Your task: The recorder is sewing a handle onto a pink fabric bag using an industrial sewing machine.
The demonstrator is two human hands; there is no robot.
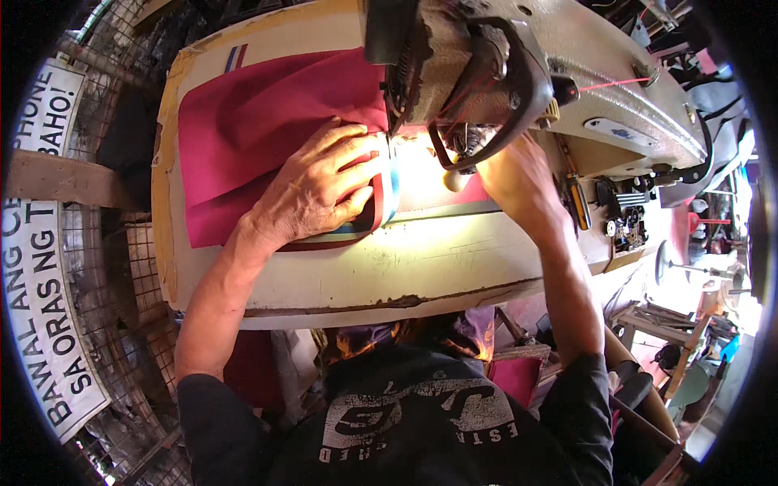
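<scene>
A sewing machine (454, 73) stands over the worktable, its needle area lit by a bright lamp glow. Maroon fabric (243, 138) spreads to the left of the needle. A striped ribbon (391, 182) in white, blue and red runs down from the needle area and loops back left under my left hand (320, 182). That hand lies on the fabric, with bent fingers and thumb closed around the ribbon's edge. My right hand (515, 174) reaches in at the right of the needle, beside a round pale knob (459, 180). Its fingertips are hidden behind the machine and washed out by glare.
A screwdriver (577, 198) lies at the machine's right, near a tray of small metal parts (628, 227). Red thread (616, 83) crosses the machine arm. The pale table's worn front edge (397, 303) lies before my torso. Wire mesh with signs (69, 324) stands left.
</scene>
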